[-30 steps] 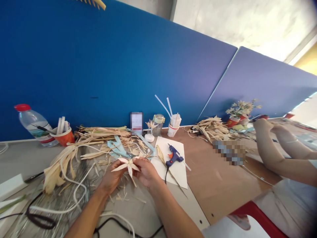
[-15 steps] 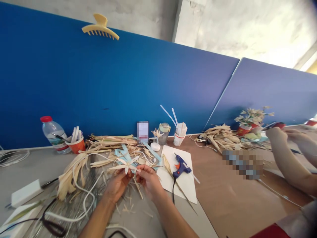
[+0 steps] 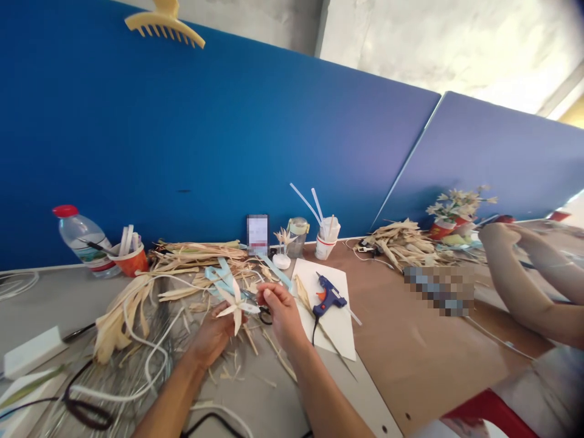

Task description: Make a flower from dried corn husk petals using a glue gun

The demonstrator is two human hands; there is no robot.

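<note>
My left hand [image 3: 214, 333] is closed on a pale husk flower [image 3: 237, 307] with several pointed petals, its face turned up toward me. The grip itself is hidden beneath the petals. Just right of the flower, my right hand [image 3: 280, 307] has thumb and forefinger pressed together in a pinch, apart from the petals; whatever may be in the pinch is too small to make out. A black loop [image 3: 265, 315], perhaps a scissors handle, shows between the hands. Behind them lie light blue ribbon [image 3: 222, 277] and dried corn husks [image 3: 196, 250].
A blue glue gun [image 3: 329, 295] rests on white paper [image 3: 337, 340] to the right. A bottle [image 3: 86, 243], an orange cup [image 3: 132, 263], a phone [image 3: 258, 234] and a white cup [image 3: 325, 246] stand along the partition. White cable [image 3: 150, 359] and thin wires lie left. A co-worker's arms [image 3: 524, 286] are far right.
My right hand has come away from the flower, up and to the right. The flower in my left hand has turned to show its face. The view has shifted slightly.
</note>
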